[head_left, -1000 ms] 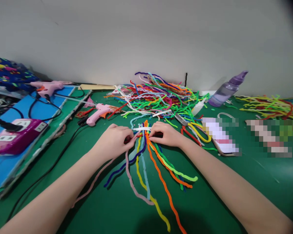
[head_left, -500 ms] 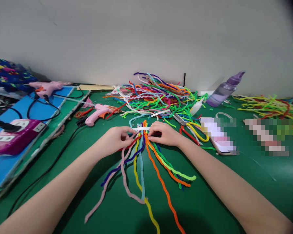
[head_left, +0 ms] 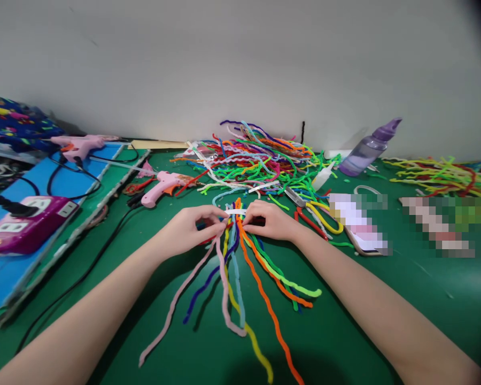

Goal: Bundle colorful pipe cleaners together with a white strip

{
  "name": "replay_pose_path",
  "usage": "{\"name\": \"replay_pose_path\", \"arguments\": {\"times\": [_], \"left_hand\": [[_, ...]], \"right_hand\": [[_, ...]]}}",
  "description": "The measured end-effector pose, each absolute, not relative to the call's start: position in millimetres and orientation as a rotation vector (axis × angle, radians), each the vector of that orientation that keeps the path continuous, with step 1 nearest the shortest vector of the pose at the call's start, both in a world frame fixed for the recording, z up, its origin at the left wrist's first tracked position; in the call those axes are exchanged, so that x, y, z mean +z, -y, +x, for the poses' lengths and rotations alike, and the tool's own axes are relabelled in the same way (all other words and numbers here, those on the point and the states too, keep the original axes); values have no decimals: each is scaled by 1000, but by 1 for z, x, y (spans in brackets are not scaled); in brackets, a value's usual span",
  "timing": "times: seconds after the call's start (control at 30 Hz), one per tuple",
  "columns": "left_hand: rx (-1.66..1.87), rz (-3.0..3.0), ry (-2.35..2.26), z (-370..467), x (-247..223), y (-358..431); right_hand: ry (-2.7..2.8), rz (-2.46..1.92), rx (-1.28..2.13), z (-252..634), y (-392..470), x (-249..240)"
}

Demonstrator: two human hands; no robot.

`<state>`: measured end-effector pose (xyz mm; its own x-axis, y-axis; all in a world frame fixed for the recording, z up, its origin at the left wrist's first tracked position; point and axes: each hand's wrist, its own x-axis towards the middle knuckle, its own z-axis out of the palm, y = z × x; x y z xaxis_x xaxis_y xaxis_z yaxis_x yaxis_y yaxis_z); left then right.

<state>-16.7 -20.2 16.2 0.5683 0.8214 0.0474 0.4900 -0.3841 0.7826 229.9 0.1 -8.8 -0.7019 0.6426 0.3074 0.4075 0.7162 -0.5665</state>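
Observation:
A fan of fuzzy pipe cleaners spreads toward me over the green table, gathered at a white strip (head_left: pixel 235 212). Among them are a pink one (head_left: pixel 225 278), a dark blue one (head_left: pixel 202 286), a yellow one (head_left: pixel 255 347), a light blue one (head_left: pixel 238 280), an orange one (head_left: pixel 269 299) and a light green one (head_left: pixel 296 287). My left hand (head_left: pixel 194 224) pinches pipe cleaners just left of the strip, where pink and red ones meet its fingertips. My right hand (head_left: pixel 268 220) is closed at the strip's right side, gripping the bundle there; its fingertips partly hide what they hold.
Behind lies a heap of pipe cleaners (head_left: pixel 256 155). Left are a pink glue gun (head_left: pixel 164 187), its cord, and a purple power strip (head_left: pixel 30 222). To the right stand a purple bottle (head_left: pixel 363 152) and a glue bottle (head_left: pixel 323 175), with scissors (head_left: pixel 324 215) and a phone (head_left: pixel 361 224).
My left hand has opened its pinch slightly and shifted toward the bundle. The pink, dark blue and yellow pipe cleaners have swung rightward. My right hand has barely moved.

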Motion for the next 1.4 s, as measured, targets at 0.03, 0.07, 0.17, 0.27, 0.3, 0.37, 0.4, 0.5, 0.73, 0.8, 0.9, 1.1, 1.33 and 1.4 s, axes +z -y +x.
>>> {"name": "replay_pose_path", "arguments": {"times": [0.03,0.07,0.17,0.27,0.3,0.37,0.4,0.5,0.73,0.8,0.9,1.1,1.33,1.4], "left_hand": [[551,2082,-1017,-16,17,21],[531,2119,-986,-16,18,22],[447,2239,-916,-16,19,23],[435,2323,-999,-19,18,21],[441,2340,-1054,-20,18,20],[426,2376,-1142,-23,17,18],[396,2397,-1163,-25,17,17],[297,2453,-1199,-27,16,16],[332,2748,-1197,-24,11,16],[388,2834,-1168,-21,7,16],[493,2887,-1119,-17,3,17],[535,2922,-1039,-15,-3,17],[574,2930,-1008,-16,-7,14],[569,2933,-1010,-16,-9,13]], "right_hand": [[2429,-803,639,230,0,-9],[2428,-804,638,230,0,-9],[2427,-810,633,230,0,-9],[2428,-809,634,230,0,-9],[2429,-808,634,230,0,-9],[2430,-810,632,231,0,-9],[2431,-814,629,231,0,-9],[2432,-821,627,231,0,-9],[2432,-813,639,230,2,-8],[2433,-816,640,230,1,-8],[2432,-824,647,230,1,-8],[2425,-810,653,230,1,-8],[2425,-833,654,229,2,-7],[2427,-831,651,229,2,-7]]}}
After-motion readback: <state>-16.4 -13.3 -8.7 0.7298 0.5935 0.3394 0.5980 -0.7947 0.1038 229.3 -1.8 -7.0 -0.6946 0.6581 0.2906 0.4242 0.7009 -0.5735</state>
